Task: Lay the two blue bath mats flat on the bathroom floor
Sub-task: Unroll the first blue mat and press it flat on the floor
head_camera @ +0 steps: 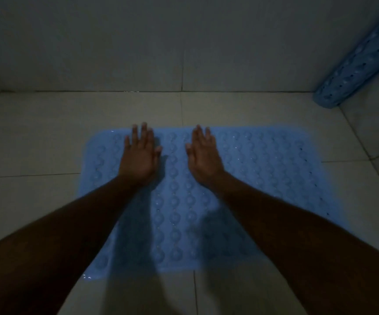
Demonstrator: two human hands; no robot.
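Note:
One blue bath mat (pixel 263 169) with raised bumps and small holes lies spread flat on the tiled floor in the middle of the view. My left hand (pixel 139 155) rests palm down on its far left part, fingers apart. Palm down beside it, a little to the right, is my right hand (pixel 203 154), also with fingers spread, on the mat's far middle. Neither hand grips anything. The second blue bath mat (pixel 361 62) leans curled against the wall at the upper right, its lower end on the floor.
Pale floor tiles (pixel 36 137) with dark grout lines surround the mat. A tiled wall (pixel 161 42) rises just beyond the mat's far edge, and another wall meets it at the right corner. The light is dim.

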